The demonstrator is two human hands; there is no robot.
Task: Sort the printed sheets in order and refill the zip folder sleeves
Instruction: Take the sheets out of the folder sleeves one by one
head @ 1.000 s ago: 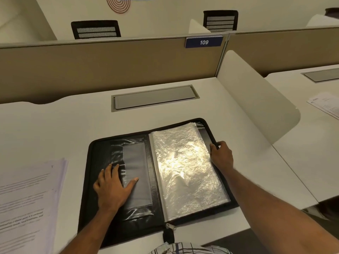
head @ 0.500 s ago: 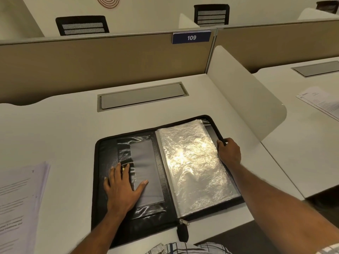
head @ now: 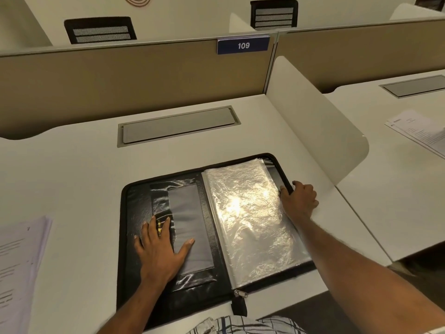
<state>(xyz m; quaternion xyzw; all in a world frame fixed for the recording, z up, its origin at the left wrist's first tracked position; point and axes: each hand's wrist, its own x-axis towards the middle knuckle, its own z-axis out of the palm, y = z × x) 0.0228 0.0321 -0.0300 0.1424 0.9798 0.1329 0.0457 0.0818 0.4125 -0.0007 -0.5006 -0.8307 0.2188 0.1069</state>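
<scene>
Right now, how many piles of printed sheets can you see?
2. The left pile lies far left, apart from the zip folder; the right pile lies on the neighbouring desk. The frame cuts both, so more may be hidden.

- We note a white desk (head: 72, 177) with a grey cable hatch (head: 178, 125) set flush in its top.
- A tan partition (head: 120, 80) lines its far edge and bears a blue plate (head: 243, 45) marked 109.
- A white side divider (head: 313, 121) separates the neighbouring desk (head: 385, 189) on the right.
- We see two black mesh chair backs (head: 100, 30) beyond, before a cream wall (head: 192, 15).
</scene>
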